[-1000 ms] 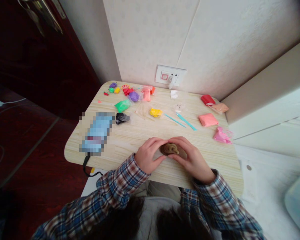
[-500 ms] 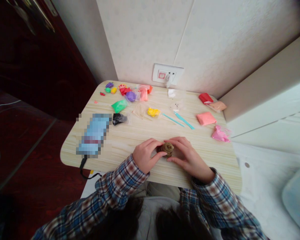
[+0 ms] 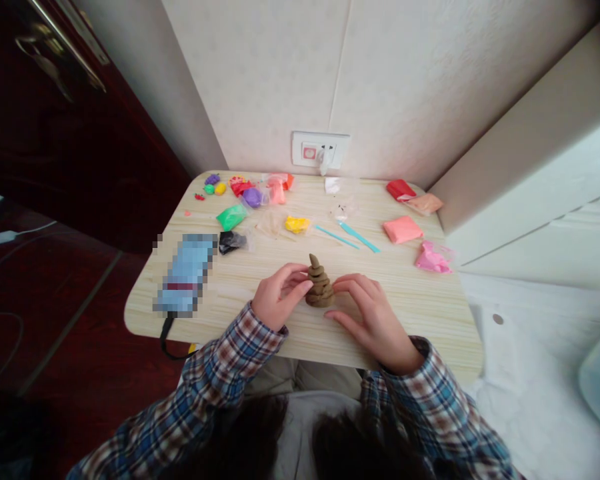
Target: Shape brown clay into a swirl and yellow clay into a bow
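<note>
A brown modelling clay spiral (image 3: 320, 288), stacked in coils that narrow to a pointed tip, stands upright on the table in front of me. My left hand (image 3: 281, 295) has its thumb and fingers on the spiral's left side. On the other side, my right hand (image 3: 373, 315) is open, thumb and fingers apart, with fingertips close to the coils; whether they touch cannot be made out. Beyond the spiral lie a thin blue tool (image 3: 337, 237) and a wider blue clay knife (image 3: 359, 236).
Bags of yellow (image 3: 297, 225), green (image 3: 231, 217), black (image 3: 231, 242) and salmon clay (image 3: 403, 230) lie around the table (image 3: 260, 333). A blurred-out phone (image 3: 186, 273) with a black cable is at left. Small fruit-like pieces (image 3: 213, 185) sit in the far left corner.
The clay spiral has gone from tilted, tip toward me, to standing upright with its tip up. My right hand's fingers have spread away from it. The camera view has shifted slightly.
</note>
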Motion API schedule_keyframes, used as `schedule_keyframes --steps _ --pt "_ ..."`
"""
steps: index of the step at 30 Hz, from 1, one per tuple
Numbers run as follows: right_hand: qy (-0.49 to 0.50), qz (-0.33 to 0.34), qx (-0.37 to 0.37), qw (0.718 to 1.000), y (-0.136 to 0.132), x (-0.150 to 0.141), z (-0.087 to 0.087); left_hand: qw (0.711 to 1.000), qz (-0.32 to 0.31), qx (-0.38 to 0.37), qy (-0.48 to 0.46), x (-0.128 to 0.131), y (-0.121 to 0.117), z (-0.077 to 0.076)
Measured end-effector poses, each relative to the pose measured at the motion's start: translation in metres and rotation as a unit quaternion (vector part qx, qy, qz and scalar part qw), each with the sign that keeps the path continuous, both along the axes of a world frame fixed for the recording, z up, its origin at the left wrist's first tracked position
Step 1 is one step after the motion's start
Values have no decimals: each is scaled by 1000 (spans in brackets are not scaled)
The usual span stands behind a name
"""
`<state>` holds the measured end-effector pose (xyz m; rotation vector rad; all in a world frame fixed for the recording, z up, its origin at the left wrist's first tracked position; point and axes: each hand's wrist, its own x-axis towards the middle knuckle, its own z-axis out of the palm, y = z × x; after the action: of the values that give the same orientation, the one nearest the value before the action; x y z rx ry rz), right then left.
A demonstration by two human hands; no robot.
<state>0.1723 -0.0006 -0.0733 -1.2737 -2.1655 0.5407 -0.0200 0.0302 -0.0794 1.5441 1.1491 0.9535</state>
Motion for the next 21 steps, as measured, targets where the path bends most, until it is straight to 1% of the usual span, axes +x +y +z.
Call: schedule_keyframes --steps 3,5,8,10,12,15,17,19,21 --pt "-2 -9 41 999 -1 -1 5 1000 -15 -15 -10 2 -3 6" --pt "-7 -11 73 997 -1 -2 8 1000 -28 2 6 4 -8 10" --pt "-26 -6 121 992 -2 -3 9 993 -34 67 93 4 -14 14" --pt "-49 2 146 988 -3 -2 8 978 -24 125 166 3 -16 15" --pt "-75 9 166 983 -2 -1 6 960 -20 176 215 2 -17 14" --pt "-101 10 192 976 1 0 2 942 -12 237 238 1 -16 11" --pt "-111 3 203 973 2 0 1 933 14 273 235 2 -16 8" --pt "-120 -14 194 973 3 -2 2 923 40 304 233 3 -17 7" --pt "-123 -31 180 976 3 -4 5 910 51 335 239 4 -17 9"
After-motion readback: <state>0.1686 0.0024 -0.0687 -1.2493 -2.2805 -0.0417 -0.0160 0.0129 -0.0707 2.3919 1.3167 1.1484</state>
